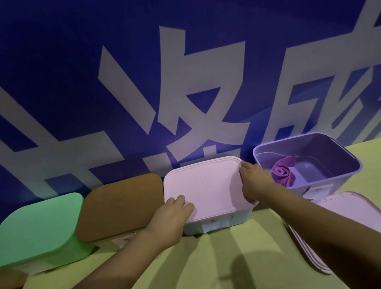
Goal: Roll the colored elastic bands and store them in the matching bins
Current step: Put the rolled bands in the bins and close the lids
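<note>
On smooth, round-cornered pink lid (206,185) (matte plastic): left hand (171,214) flat, right hand (253,180) gripping edge.

Four bins stand in a row on the table (192,267) before the wall (68,62): three lidded bins at the left, the open bin (342,157) at the right holding a rolled band (281,172), a loose lid (345,219) before it.
</note>
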Available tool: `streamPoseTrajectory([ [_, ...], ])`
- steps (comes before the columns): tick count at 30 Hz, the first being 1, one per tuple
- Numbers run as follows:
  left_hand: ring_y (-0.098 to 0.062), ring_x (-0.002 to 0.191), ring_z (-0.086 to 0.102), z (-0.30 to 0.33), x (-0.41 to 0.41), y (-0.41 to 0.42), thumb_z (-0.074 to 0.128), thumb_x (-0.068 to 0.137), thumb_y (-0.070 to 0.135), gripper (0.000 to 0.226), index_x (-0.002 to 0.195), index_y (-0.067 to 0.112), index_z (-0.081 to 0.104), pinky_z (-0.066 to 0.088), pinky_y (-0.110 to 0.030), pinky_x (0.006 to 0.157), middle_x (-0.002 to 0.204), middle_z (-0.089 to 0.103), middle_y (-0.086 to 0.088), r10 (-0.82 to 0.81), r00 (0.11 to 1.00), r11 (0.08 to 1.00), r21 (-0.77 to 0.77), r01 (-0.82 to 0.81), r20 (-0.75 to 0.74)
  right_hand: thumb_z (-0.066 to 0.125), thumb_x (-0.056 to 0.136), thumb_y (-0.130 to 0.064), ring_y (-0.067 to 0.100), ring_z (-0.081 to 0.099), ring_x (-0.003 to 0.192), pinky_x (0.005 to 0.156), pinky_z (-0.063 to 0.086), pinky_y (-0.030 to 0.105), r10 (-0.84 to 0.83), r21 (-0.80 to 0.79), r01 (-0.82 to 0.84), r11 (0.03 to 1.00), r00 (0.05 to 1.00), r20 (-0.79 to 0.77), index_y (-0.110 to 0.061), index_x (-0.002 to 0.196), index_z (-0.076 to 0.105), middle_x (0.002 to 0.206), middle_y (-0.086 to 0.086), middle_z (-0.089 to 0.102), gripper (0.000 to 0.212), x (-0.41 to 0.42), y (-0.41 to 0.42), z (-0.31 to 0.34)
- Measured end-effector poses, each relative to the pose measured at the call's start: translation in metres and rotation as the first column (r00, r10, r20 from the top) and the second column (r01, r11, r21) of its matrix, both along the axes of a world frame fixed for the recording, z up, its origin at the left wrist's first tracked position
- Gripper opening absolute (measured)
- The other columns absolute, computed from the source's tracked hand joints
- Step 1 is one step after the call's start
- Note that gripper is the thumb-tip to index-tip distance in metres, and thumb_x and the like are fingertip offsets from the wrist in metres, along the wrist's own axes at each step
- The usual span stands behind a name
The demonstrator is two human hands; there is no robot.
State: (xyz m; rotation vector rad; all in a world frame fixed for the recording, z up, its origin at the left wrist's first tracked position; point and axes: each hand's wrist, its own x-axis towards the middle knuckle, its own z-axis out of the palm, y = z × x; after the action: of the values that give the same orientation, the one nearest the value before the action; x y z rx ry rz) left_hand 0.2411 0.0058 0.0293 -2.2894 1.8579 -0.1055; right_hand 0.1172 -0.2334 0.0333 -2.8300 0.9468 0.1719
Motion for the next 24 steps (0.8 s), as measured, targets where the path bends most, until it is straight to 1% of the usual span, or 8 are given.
streamPoseTrajectory([
  [4,-0.017,0.058,0.056,0.002,-0.005,-0.007,0.082,0.032,0.024,0.072,0.101,0.022,0.062,0.038,-0.02,0.038,0.09,0.065,-0.002,0.033,0.999,0.998,0.044,-0.034,0.025,0.07,0.075,-0.022,0.026,0.045,0.123,0.107,0.028,0.05,-0.036,0.023,0.036,0.999,0.999,-0.04,-0.015,0.139,0.029,0.137,0.003,0.044,0.076,0.007,-0.002,-0.002],
  [7,-0.031,0.101,0.052,0.013,-0.013,-0.014,0.064,0.078,0.033,0.062,0.134,0.016,0.044,0.047,-0.034,0.075,0.131,0.047,-0.01,0.128,0.99,0.984,0.13,-0.121,-0.05,0.07,0.075,-0.017,0.028,0.038,0.13,0.108,0.026,0.052,0.002,0.135,0.006,0.991,0.998,-0.056,-0.015,0.136,0.034,0.139,0.003,0.042,0.071,0.001,-0.005,0.013],
  [9,-0.031,0.115,0.041,0.02,-0.016,-0.018,0.055,0.084,0.044,0.064,0.138,0.016,0.034,0.044,-0.038,0.09,0.139,0.035,-0.009,0.219,0.965,0.957,0.224,-0.184,-0.144,0.068,0.077,-0.009,0.029,0.036,0.132,0.109,0.031,0.05,-0.028,0.239,0.004,0.971,0.995,0.096,-0.016,0.128,0.045,0.138,0.003,0.043,0.056,-0.015,-0.002,0.019],
  [13,-0.026,0.114,0.041,0.032,-0.03,-0.033,0.056,0.083,0.053,0.061,0.128,0.016,0.043,0.043,-0.041,0.095,0.132,0.036,-0.006,0.375,0.866,0.923,0.225,-0.313,-0.332,0.061,0.086,-0.016,0.017,0.052,0.118,0.1,0.045,0.037,-0.27,0.509,0.011,0.861,0.857,0.44,-0.019,0.129,0.052,0.138,0.0,0.049,0.045,-0.083,0.018,0.016],
  [15,-0.025,0.117,0.043,0.033,-0.051,-0.044,0.055,0.087,0.048,0.053,0.128,0.016,0.046,0.04,-0.039,0.098,0.134,0.039,-0.005,0.373,0.873,0.927,0.093,-0.363,-0.314,0.063,0.086,-0.019,0.01,0.06,0.099,0.088,0.048,0.025,-0.342,0.595,-0.016,0.804,0.806,0.484,-0.018,0.122,0.059,0.118,-0.001,0.062,0.036,-0.124,0.02,0.009],
  [17,-0.024,0.117,0.044,0.034,-0.085,-0.056,0.053,0.09,0.038,0.041,0.125,0.017,0.05,0.038,-0.035,0.098,0.133,0.044,-0.004,0.282,0.916,0.932,-0.144,-0.332,-0.285,0.065,0.085,-0.019,0.005,0.062,0.084,0.076,0.046,0.017,-0.361,0.582,0.004,0.813,0.787,0.5,-0.019,0.108,0.065,0.098,-0.005,0.068,0.023,-0.166,0.014,0.003],
  [20,-0.023,0.116,0.045,0.022,-0.153,-0.079,0.052,0.09,0.032,0.035,0.122,0.018,0.051,0.035,-0.034,0.094,0.127,0.047,-0.002,0.041,0.95,0.966,-0.23,-0.116,-0.31,0.071,0.08,-0.022,0.012,0.063,0.085,0.077,0.044,0.019,-0.298,0.448,0.088,0.89,0.855,0.424,-0.018,0.103,0.068,0.094,-0.003,0.068,0.023,-0.228,-0.012,-0.019],
  [24,-0.025,0.117,0.044,-0.021,-0.232,-0.117,0.054,0.088,0.028,0.04,0.127,0.019,0.047,0.037,-0.037,0.094,0.127,0.046,-0.004,-0.038,0.944,0.999,-0.012,0.036,-0.327,0.071,0.076,-0.029,0.019,0.055,0.106,0.084,0.045,0.027,-0.145,0.241,0.128,0.962,0.988,0.054,-0.022,0.108,0.065,0.115,-0.002,0.058,0.034,-0.3,-0.056,-0.07],
])
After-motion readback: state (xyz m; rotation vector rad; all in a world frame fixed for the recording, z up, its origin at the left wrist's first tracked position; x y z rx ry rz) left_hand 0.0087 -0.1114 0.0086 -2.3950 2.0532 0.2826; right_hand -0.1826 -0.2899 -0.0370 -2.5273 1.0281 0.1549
